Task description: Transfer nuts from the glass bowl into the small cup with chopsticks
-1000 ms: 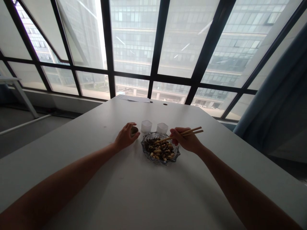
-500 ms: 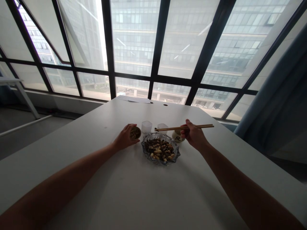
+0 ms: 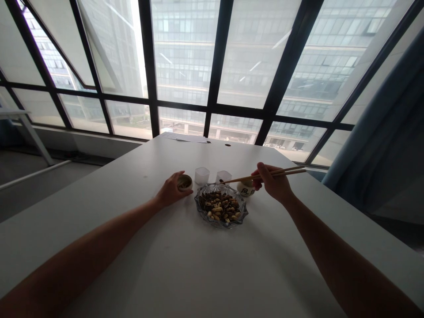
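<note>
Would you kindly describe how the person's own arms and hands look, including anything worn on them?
The left arm and right arm show no sleeves. The left hand and right hand are ungloved, and no watch or bracelet shows; I cannot make out any rings.

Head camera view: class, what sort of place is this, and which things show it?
Perhaps an office or meeting room: a broad white table, black-framed windows and a multi-storey building outside.
</note>
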Motion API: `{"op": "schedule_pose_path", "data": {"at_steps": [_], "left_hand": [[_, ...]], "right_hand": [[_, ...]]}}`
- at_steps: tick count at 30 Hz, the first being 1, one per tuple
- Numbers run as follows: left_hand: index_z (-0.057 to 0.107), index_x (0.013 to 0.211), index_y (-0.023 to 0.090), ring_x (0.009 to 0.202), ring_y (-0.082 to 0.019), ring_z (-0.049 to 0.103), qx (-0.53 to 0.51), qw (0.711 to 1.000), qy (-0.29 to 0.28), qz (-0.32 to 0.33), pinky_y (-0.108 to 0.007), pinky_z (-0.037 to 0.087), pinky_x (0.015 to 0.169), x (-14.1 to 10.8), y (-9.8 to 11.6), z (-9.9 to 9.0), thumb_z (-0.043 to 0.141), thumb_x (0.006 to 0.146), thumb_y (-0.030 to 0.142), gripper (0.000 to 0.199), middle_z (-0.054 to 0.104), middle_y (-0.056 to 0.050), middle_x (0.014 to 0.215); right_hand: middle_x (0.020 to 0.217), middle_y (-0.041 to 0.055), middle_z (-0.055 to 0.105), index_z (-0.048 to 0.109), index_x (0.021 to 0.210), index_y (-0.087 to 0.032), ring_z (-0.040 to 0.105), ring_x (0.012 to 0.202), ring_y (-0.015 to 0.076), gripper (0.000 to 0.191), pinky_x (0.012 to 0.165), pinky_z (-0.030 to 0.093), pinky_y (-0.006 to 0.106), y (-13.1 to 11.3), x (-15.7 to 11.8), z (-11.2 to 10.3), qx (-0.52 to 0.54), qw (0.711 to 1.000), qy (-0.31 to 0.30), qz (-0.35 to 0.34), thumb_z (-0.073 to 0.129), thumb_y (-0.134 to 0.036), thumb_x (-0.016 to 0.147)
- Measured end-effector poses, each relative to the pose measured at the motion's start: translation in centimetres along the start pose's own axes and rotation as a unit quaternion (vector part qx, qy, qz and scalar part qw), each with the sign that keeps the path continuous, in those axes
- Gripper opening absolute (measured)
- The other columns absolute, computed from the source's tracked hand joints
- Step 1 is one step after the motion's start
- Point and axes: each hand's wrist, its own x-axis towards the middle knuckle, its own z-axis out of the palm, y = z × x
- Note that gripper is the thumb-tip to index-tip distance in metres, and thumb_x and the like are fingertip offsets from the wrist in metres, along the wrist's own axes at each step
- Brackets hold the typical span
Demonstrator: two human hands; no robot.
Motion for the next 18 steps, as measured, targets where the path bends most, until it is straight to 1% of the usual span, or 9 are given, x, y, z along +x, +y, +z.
{"op": "schedule_pose_path", "data": {"at_steps": [3,7,11,15,18], "left_hand": [[0.055,0.132,0.014,0.114,-0.032,0.066,-0.005,0.999,0.004,-0.036,-0.047,0.053,0.102,0.1,0.0,0.0,0.079,0.068,0.056,0.08,0.067,-0.016,0.127],[0.055,0.132,0.013,0.112,-0.032,0.068,-0.016,0.998,-0.004,-0.066,-0.047,0.053,0.101,0.2,-0.1,0.0,0.077,0.069,0.059,0.081,0.069,-0.017,0.124],[0.054,0.132,0.013,0.111,-0.031,0.068,-0.024,0.997,-0.01,-0.072,-0.047,0.053,0.1,0.2,-0.2,0.1,0.076,0.07,0.062,0.082,0.069,-0.017,0.123],[0.054,0.132,0.013,0.112,-0.031,0.067,-0.027,0.997,-0.016,-0.071,-0.048,0.053,0.1,0.3,-0.4,0.1,0.074,0.071,0.062,0.081,0.069,-0.017,0.123],[0.055,0.131,0.014,0.112,-0.032,0.067,-0.029,0.997,-0.013,-0.071,-0.047,0.053,0.1,0.3,-0.4,0.1,0.074,0.071,0.062,0.079,0.069,-0.016,0.122]], "right_hand": [[0.044,0.0041,0.063,0.067,0.06,-0.017,0.056,0.033,0.013,0.064,0.034,0.047,0.024,-0.7,0.1,-0.7,-0.024,0.999,0.01,-0.02,0.068,-0.08,0.07],[0.045,0.0047,0.063,0.067,0.061,-0.016,0.057,0.034,0.0132,0.066,0.034,0.047,0.024,-0.4,0.7,-1.6,-0.044,0.998,0.037,-0.017,0.065,-0.082,0.071],[0.046,0.0052,0.063,0.066,0.061,-0.016,0.056,0.033,0.0129,0.069,0.033,0.045,0.023,-0.1,1.1,-2.8,-0.081,0.994,0.069,-0.022,0.061,-0.083,0.074],[0.046,0.0054,0.063,0.064,0.062,-0.016,0.056,0.034,0.0122,0.068,0.034,0.045,0.022,-1.0,1.2,-4.6,-0.167,0.98,0.096,-0.057,0.056,-0.082,0.079],[0.047,0.0058,0.063,0.064,0.063,-0.017,0.057,0.035,0.0122,0.068,0.035,0.046,0.022,-1.6,1.3,-5.5,-0.217,0.968,0.111,-0.062,0.051,-0.08,0.085]]}}
